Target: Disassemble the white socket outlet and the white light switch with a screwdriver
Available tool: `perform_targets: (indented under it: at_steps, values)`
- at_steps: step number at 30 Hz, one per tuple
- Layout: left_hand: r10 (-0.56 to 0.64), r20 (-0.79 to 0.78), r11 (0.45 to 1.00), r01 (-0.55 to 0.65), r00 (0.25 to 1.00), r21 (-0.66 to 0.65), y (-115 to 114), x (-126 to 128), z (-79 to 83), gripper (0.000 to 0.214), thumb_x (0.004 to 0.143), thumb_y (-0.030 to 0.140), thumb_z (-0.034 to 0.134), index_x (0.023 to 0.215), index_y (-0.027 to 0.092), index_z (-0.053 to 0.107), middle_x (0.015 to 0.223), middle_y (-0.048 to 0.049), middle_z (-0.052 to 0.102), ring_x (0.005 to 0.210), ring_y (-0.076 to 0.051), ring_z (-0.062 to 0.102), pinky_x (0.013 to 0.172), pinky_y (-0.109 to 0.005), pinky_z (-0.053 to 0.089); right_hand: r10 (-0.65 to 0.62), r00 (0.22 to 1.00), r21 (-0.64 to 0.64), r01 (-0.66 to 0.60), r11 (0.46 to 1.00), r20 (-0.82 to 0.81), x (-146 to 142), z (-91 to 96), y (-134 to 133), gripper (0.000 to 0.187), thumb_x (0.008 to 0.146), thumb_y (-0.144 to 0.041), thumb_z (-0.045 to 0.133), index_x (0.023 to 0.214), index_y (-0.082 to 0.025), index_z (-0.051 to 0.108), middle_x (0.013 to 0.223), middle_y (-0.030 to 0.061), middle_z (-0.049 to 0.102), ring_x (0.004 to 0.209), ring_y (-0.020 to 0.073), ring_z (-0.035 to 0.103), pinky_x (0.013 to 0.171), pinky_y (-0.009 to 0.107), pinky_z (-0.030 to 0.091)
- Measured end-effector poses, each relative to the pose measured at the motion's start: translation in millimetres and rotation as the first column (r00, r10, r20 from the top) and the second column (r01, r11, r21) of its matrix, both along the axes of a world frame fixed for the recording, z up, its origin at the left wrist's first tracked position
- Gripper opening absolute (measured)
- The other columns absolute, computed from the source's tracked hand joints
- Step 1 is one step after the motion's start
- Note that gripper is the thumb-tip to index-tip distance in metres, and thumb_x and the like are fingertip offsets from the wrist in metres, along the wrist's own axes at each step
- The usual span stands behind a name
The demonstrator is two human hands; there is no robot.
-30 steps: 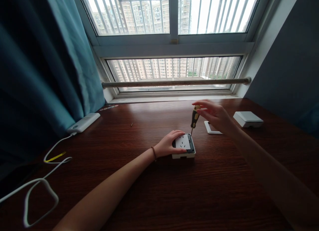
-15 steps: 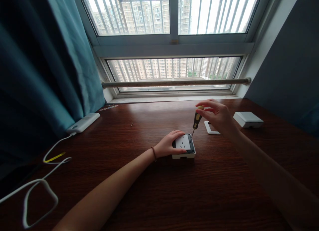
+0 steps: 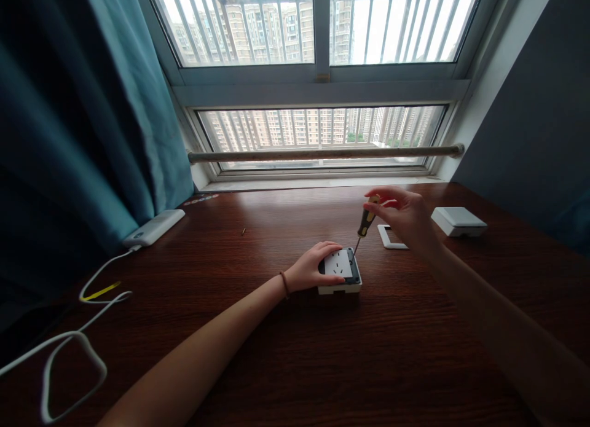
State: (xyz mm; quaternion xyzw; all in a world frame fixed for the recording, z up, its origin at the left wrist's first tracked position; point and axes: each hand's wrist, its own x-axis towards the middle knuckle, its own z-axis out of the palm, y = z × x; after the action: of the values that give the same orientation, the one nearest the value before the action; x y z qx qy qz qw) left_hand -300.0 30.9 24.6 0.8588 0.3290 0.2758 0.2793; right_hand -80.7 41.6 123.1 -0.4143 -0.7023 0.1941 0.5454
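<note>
A white wall socket (image 3: 340, 271) on a white mounting box sits at the middle of the dark wooden desk (image 3: 295, 353). My left hand (image 3: 311, 265) grips its left side and holds it down. My right hand (image 3: 405, 217) pinches the top of a small yellow-and-black screwdriver (image 3: 366, 222), which leans to the right. Its tip rests at the socket's far right corner.
A white frame plate (image 3: 391, 236) lies behind my right hand, and a white box (image 3: 458, 221) sits farther right. A loose screw (image 3: 243, 231) lies mid-desk. A white power bank (image 3: 154, 227) with a looping white cable (image 3: 74, 341) lies at the left by a teal curtain (image 3: 92, 120).
My right hand and the screwdriver handle have shifted slightly to the right, tilting the tool more. My left hand and the socket have stayed put.
</note>
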Motion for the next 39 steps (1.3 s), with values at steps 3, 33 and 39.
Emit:
perform_targets:
  at_steps: [3,33,39]
  values:
    - [0.003,-0.014,1.000,-0.003,1.000,0.008,0,0,0.4,0.066,0.066,0.044,0.069,0.123,0.018,0.047,0.124,-0.0123,0.049,0.115,-0.025,0.046,0.101,-0.039,0.036,0.207,0.976,-0.096,-0.212,0.972,-0.062,3,8.0,-3,0.031,0.073,-0.028,0.065,0.103,-0.020,0.064,0.096,0.0064,0.069,0.094,0.0217,0.063,0.085,0.041,0.050]
    - [0.001,0.013,1.000,-0.001,1.000,0.005,0,-1,-1.5,0.066,0.066,0.043,0.070,0.123,0.019,0.048,0.123,-0.0119,0.050,0.114,-0.026,0.046,0.100,-0.040,0.036,0.027,0.998,-0.050,-0.024,0.998,0.059,0,4.6,-2,0.028,0.079,-0.029,0.058,0.105,-0.019,0.065,0.096,0.0083,0.069,0.090,0.0234,0.064,0.082,0.041,0.050]
    - [0.007,0.001,1.000,-0.007,1.000,-0.002,0,0,-1.1,0.066,0.065,0.043,0.070,0.123,0.019,0.048,0.124,-0.0119,0.049,0.115,-0.026,0.045,0.100,-0.041,0.036,-0.010,0.998,-0.013,0.011,1.000,0.066,-1,2.2,-3,0.027,0.075,-0.038,0.062,0.095,-0.021,0.067,0.095,0.0067,0.068,0.088,0.0238,0.063,0.079,0.041,0.051]
